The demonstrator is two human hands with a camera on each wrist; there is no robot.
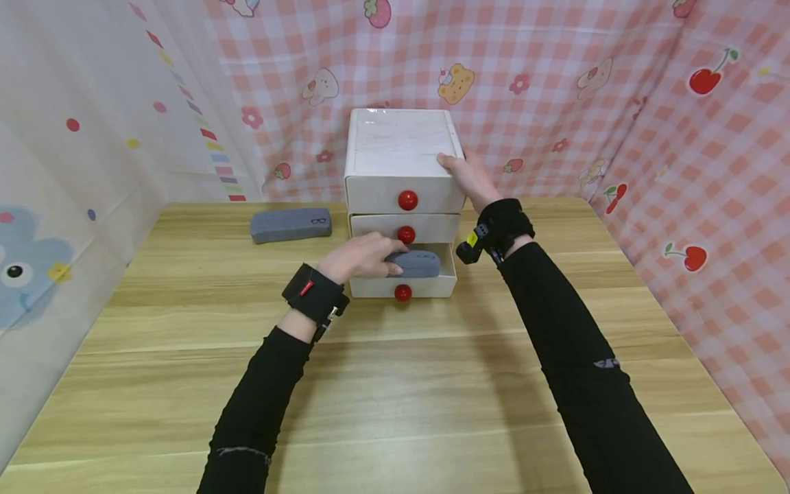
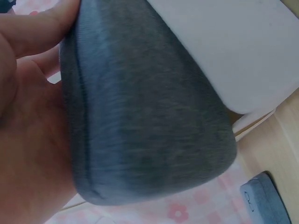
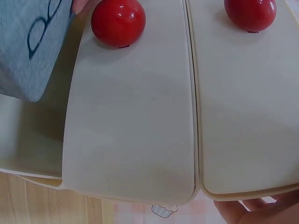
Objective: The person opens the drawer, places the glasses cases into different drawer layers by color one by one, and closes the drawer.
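Observation:
My left hand (image 1: 365, 256) grips a grey-blue glasses case (image 1: 420, 264) by its left end. It is at the pulled-out bottom drawer (image 1: 376, 287) of a white drawer unit (image 1: 404, 140). In the left wrist view, the thumb and fingers lie about the case (image 2: 154, 116); the right wrist view shows its glasses print. My right hand (image 1: 474, 180) rests against the unit's upper right side, with a digit over the top edge. In the right wrist view, its fingers (image 3: 261, 212) lie along the side of the unit.
A second grey-blue glasses case (image 1: 290, 225) lies on the wooden table (image 1: 395, 398), left of the unit. Red round knobs (image 1: 407, 200) stick out from the drawer fronts. Behind the unit hangs a pink checked curtain (image 1: 395, 62), with a white curtain (image 1: 74, 165) at the left.

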